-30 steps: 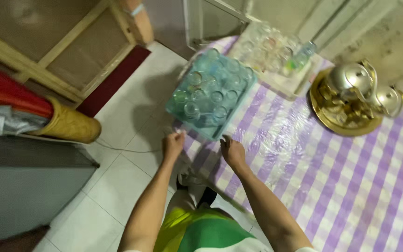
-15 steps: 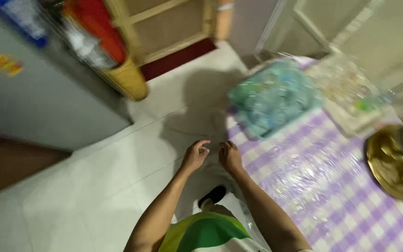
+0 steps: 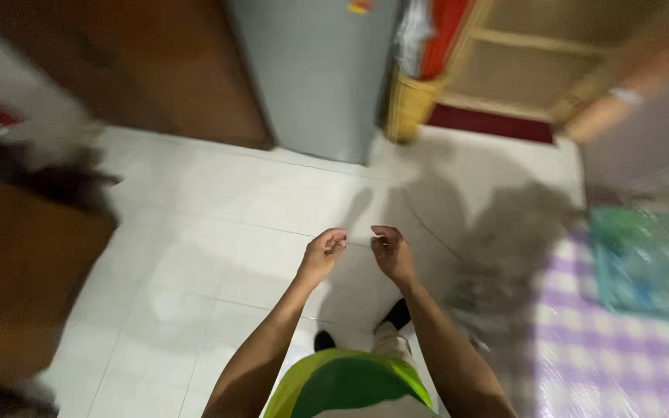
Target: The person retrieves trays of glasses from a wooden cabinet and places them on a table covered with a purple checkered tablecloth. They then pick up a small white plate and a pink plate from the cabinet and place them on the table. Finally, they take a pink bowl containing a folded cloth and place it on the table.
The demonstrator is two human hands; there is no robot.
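Observation:
My left hand (image 3: 321, 254) and my right hand (image 3: 391, 251) hang side by side in front of me above the white tiled floor (image 3: 218, 232). Both are empty, with the fingers loosely curled and apart. A blue-green tray of glasses (image 3: 644, 259) rests on the purple checked table cover (image 3: 605, 364) at the far right, well away from both hands. My feet show below, in dark shoes.
A grey cabinet (image 3: 315, 73) stands ahead, with a yellow woven basket (image 3: 410, 104) and a wooden frame (image 3: 543, 58) to its right. A dark red mat (image 3: 497, 124) lies by the frame. Brown furniture (image 3: 17, 279) fills the left side.
My view has swung left, away from the table. The tray of glasses has slid to the right edge of view. My hands have left the tray's edge and hang empty over the floor.

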